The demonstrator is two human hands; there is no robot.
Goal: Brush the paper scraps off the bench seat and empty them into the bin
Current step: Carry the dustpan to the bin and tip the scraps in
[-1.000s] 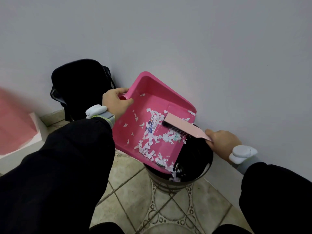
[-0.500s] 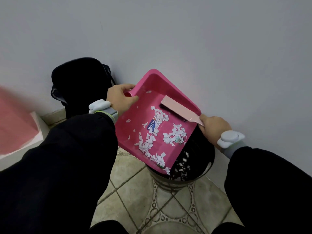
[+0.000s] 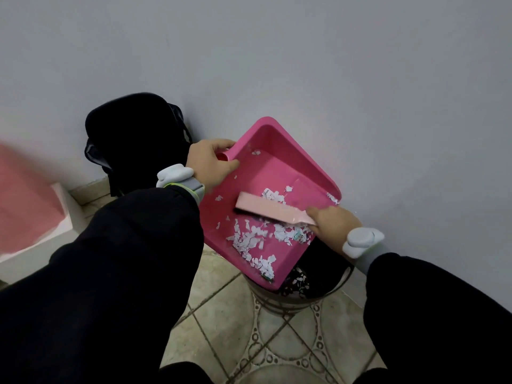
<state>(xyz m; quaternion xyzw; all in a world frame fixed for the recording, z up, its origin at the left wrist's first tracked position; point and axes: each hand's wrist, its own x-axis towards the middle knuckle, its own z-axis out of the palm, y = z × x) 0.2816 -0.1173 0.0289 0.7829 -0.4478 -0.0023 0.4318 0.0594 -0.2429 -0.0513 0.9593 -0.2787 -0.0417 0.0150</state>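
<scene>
Dustpan (image 3: 277,167) is tilted over the bin (image 3: 299,303), with its open lip lowest, above the bin's mouth. My left hand (image 3: 210,162) is curled round the pan's handle, on the end far from the bin. My right hand (image 3: 332,225) grips the brush (image 3: 268,207) handle above the bin. Paper scraps (image 3: 249,241) lie between the bristles and the lip, and some are already in the bin. Brush long axis runs across the pan. Right hand is nearer the scraps. Judgement: the next stroke goes down-slope, binward.

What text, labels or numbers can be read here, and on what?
None is legible.
Upper scrap, by the brush in the dustpan: dark print, too blurred.
Lower scrap, near the right hand: greenish print, too small.
</scene>
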